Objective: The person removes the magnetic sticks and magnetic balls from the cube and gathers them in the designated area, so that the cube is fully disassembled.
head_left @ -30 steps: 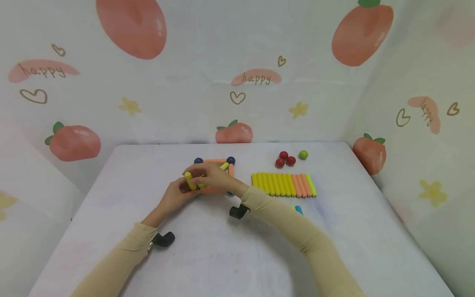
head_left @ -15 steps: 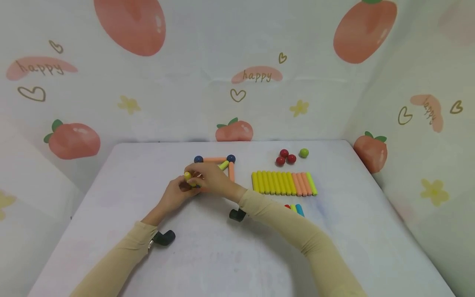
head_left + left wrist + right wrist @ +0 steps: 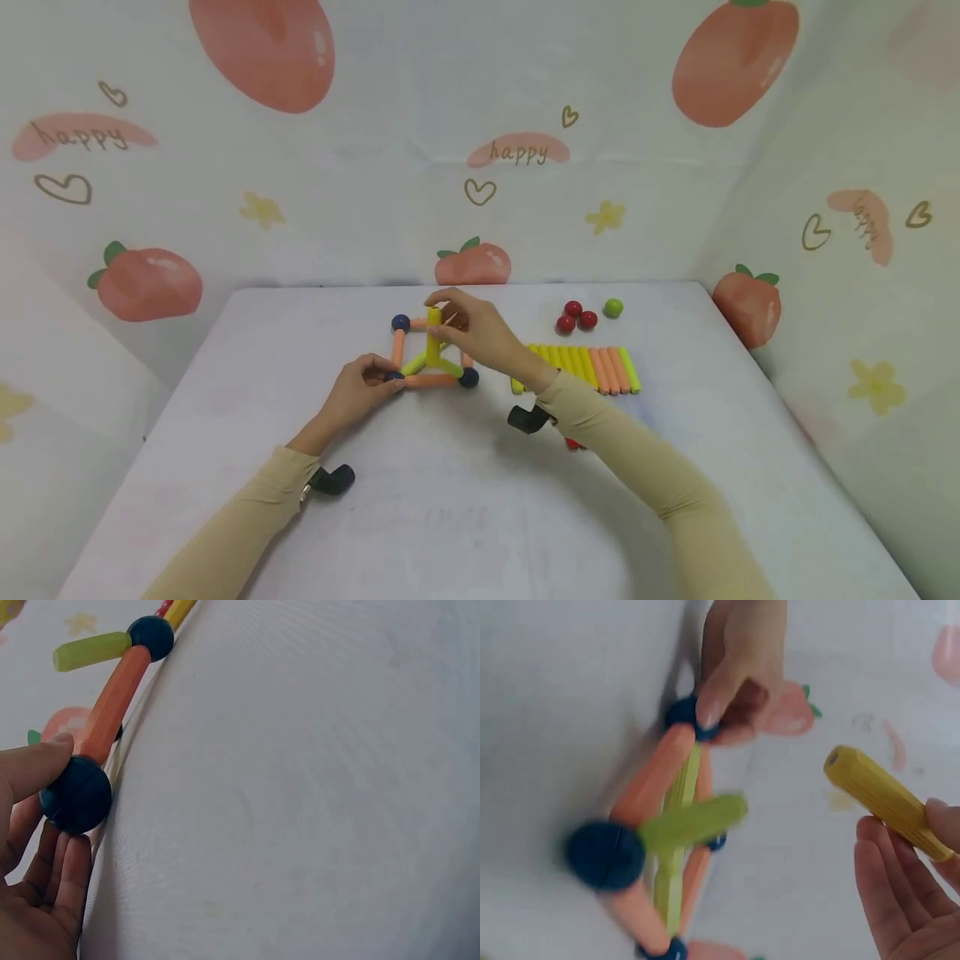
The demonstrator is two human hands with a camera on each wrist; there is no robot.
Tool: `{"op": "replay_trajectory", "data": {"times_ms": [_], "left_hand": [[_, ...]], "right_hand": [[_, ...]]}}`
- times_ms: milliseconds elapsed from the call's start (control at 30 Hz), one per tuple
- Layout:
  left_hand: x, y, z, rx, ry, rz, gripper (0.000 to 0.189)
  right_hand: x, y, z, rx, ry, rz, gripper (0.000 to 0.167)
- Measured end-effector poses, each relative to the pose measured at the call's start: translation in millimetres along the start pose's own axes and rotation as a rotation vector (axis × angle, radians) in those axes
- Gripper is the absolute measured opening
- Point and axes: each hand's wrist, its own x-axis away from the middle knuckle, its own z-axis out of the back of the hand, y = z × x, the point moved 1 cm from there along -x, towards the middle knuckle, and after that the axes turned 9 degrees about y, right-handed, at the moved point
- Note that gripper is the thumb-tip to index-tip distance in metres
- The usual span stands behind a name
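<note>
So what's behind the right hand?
Orange sticks and yellow sticks show around the right hand in the head view. The orange corner is covered; the right wrist view shows its blue ball.

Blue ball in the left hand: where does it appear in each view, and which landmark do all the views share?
Head: the blue ball is left of and below centre, in the left hand.
Left wrist: far left, just below mid-height.
Right wrist: above centre, slightly left, partly covered by that hand.
Shared landmark: the orange stick joining it to a second blue ball.
</note>
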Motion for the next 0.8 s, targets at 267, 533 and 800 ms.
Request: {"op": "replay_trajectory", "data": {"times_ms": [267, 533, 800], "left_hand": [[0.7, 0.3, 0.5, -0.013, -0.01, 0.017, 0.035], [-0.1, -0.5, 1.1, -0.014, 0.002, 0.015, 0.036], [2.1, 0.9, 0.2, -0.014, -0.003, 0.018, 0.035]], "right_hand": [[21.7, 36.2, 55.0, 0.103, -0.062, -0.25, 0.032], [35.7, 66.1, 66.4, 0.254, -0.168, -0.401, 0.036], [35.4, 84.0, 59.5, 0.317, -0.257, -0.422, 0.033]]}}
